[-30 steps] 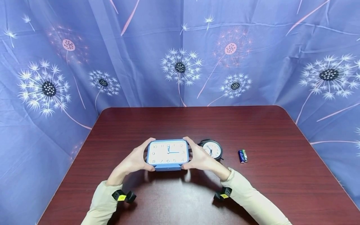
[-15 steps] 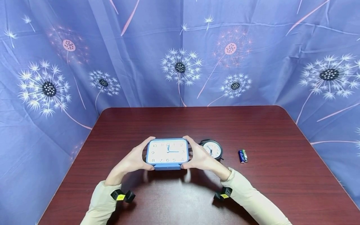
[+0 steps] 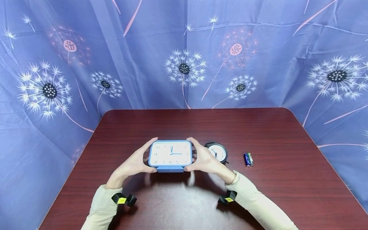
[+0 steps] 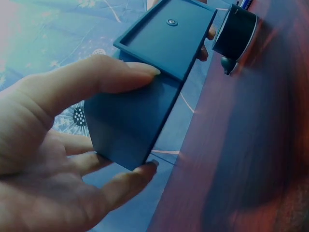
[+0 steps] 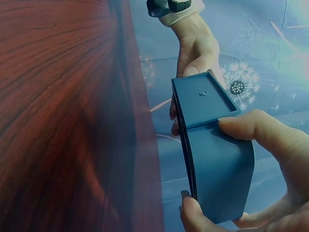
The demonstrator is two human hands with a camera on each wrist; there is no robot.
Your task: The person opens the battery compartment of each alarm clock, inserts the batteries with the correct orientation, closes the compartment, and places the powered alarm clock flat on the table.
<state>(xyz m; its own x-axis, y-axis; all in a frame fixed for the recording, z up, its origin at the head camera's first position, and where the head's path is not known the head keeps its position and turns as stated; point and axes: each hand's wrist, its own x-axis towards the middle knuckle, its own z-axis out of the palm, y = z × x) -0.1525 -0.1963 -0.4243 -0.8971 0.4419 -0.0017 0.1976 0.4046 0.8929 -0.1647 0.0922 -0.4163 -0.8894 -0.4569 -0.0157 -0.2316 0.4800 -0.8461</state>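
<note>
A blue rectangular desk clock [image 3: 171,159] with a white dial faces up toward the head camera. My left hand [image 3: 133,163] grips its left end, thumb at the lower edge and fingers at the top. At the opposite end my right hand [image 3: 205,161] holds it the same way. In the left wrist view, the left thumb [image 4: 125,75] presses the underside of the clock [image 4: 130,111], beside a recessed base panel. The right wrist view shows the right thumb [image 5: 241,124] by the same panel of the clock [image 5: 219,164], held over the table.
A round black alarm clock [image 3: 217,153] stands behind the right hand, partly hidden by it. Two batteries [image 3: 248,159], blue and green, lie farther right on the dark red wooden table [image 3: 287,179]. A blue dandelion-print curtain [image 3: 143,64] hangs behind the table.
The blue clock has moved slightly up and to the left in the head view, with both hands still gripping it. The black clock and batteries have stayed put.
</note>
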